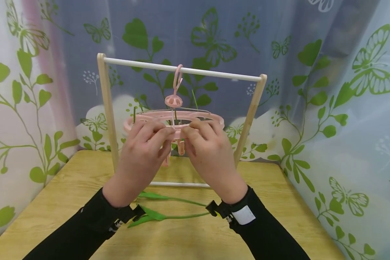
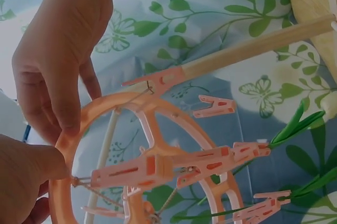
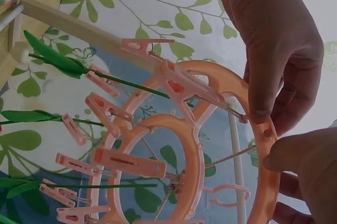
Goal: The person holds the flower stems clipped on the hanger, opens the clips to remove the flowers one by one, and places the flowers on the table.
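A pink round clip hanger (image 1: pixel 195 115) hangs by its hook (image 1: pixel 177 79) from a white bar. My left hand (image 1: pixel 144 146) pinches the near rim between thumb and fingers, just left of its middle. Close beside it, my right hand (image 1: pixel 211 151) pinches the same rim. Pink clothes pegs (image 2: pixel 129 174) dangle under the ring on short cords. In the right wrist view, green-leaved artificial flowers (image 3: pixel 60 58) hang head-down in several pegs, one with a white bud (image 3: pixel 20 52). Both hands hide part of the front rim in the head view.
A stand with wooden posts (image 1: pixel 248 121) and a white top bar (image 1: pixel 221 74) rises from the wooden table (image 1: pixel 71 213). Green flower stems (image 1: pixel 185 217) with leaves lie on the table beneath my wrists. A patterned curtain (image 1: pixel 354 144) surrounds the back and sides.
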Tool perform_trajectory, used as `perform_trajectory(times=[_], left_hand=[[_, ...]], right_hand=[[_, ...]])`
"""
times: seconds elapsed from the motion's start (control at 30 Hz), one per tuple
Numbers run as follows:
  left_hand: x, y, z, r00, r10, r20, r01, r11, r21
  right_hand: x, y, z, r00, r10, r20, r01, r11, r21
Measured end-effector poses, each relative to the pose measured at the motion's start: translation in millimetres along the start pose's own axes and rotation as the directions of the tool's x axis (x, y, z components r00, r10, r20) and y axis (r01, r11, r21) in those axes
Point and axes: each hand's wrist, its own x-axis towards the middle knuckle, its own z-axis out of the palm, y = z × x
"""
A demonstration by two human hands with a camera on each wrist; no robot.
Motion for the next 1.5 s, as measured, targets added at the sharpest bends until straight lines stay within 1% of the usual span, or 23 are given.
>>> perform_trajectory(times=[0.17, 0.33, 0.43, 0.53, 0.63, 0.77, 1.03, 1.17, 1.3, 1.37, 1.5], left_hand=[[-5.7, -4.7, 1.0, 1.0, -0.018, 0.019, 0.018, 1.0, -0.004], [-13.3, -6.4, 1.1, 0.999, -0.01, 0.047, 0.01, 1.0, -0.004], [-14.4, -5.5, 1.8, 0.998, -0.01, 0.06, 0.01, 1.0, 0.0], [-12.9, -3.9, 2.6, 0.998, -0.011, 0.056, 0.012, 1.0, -0.011], [-11.3, -2.1, 3.5, 0.999, -0.009, 0.049, 0.011, 0.999, -0.041], [-12.5, -1.8, 3.8, 0.999, -0.015, 0.041, 0.018, 0.997, -0.072], [-22.4, -9.5, -0.4, 0.998, -0.034, 0.06, 0.037, 0.998, -0.045], [-21.5, -9.4, -1.4, 0.998, -0.021, 0.06, 0.024, 0.998, -0.056], [-17.0, -5.5, -2.6, 0.999, -0.014, 0.052, 0.019, 0.997, -0.08], [-15.8, -4.0, -3.2, 0.999, -0.018, 0.051, 0.023, 0.996, -0.088], [-16.9, -5.5, -2.7, 0.999, -0.022, 0.045, 0.026, 0.996, -0.088]], right_hand=[[-6.7, 5.7, -1.7, 0.999, 0.029, 0.025, -0.029, 1.0, 0.004], [-14.1, 8.8, -3.6, 0.998, 0.047, 0.048, -0.048, 0.999, 0.021], [-15.7, 7.9, -3.4, 0.997, 0.051, 0.057, -0.052, 0.999, 0.012], [-14.6, 5.1, -2.2, 0.998, 0.044, 0.054, -0.044, 0.999, -0.001], [-12.8, 1.8, -0.2, 0.999, 0.026, 0.044, -0.026, 1.0, -0.014], [-13.0, 0.5, 1.8, 0.999, 0.015, 0.031, -0.015, 1.0, -0.005], [-17.1, 5.7, -1.4, 0.998, 0.048, 0.03, -0.048, 0.999, 0.0], [-14.6, 5.1, -1.4, 0.998, 0.027, 0.051, -0.026, 0.999, -0.024], [-11.8, 2.2, 0.5, 0.998, -0.002, 0.063, 0.005, 0.999, -0.049], [-11.2, 0.8, 1.3, 0.998, -0.01, 0.057, 0.012, 0.999, -0.034], [-12.3, 1.9, 1.8, 0.999, 0.004, 0.046, -0.004, 1.0, 0.006]])
